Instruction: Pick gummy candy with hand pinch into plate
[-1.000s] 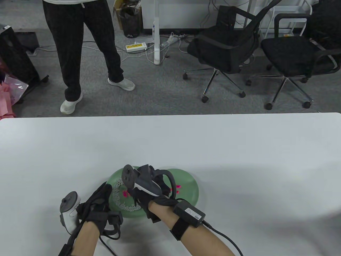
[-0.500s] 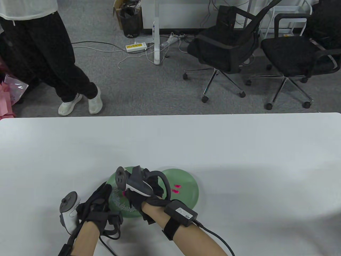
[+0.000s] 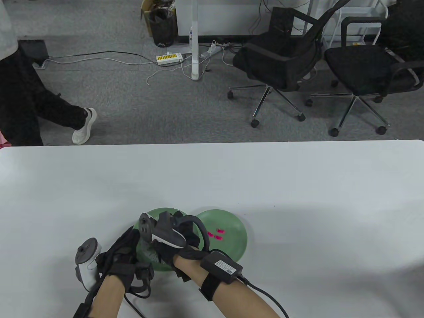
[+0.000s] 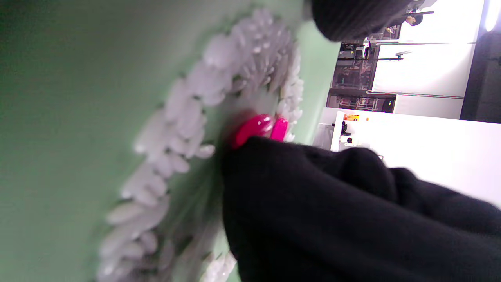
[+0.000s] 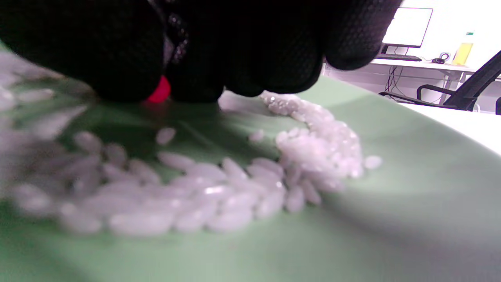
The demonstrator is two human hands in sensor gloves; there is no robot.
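Two green plates lie side by side near the table's front edge. The left plate point(image 3: 158, 211) holds white rice-like grains point(image 5: 235, 196) and pink gummy candies point(image 4: 256, 129). The right plate point(image 3: 233, 246) holds three pink gummies point(image 3: 218, 233). My right hand point(image 3: 180, 233) hangs over the left plate. In the right wrist view its fingertips point(image 5: 164, 88) pinch a pink gummy point(image 5: 158, 92) at the plate's surface among the grains. My left hand point(image 3: 124, 246) rests at the left plate's near-left rim with its fingers stretched out, holding nothing.
The plates sit on a white table point(image 3: 298, 198). Two black office chairs point(image 3: 281, 56) stand on the floor beyond its far edge. A person's leg point(image 3: 43, 112) is at the far left. A cable point(image 3: 265, 294) trails from my right wrist.
My right hand has moved left from the right plate to over the left plate, uncovering three gummies on the right plate. The left hand has not moved. The person behind has walked left.
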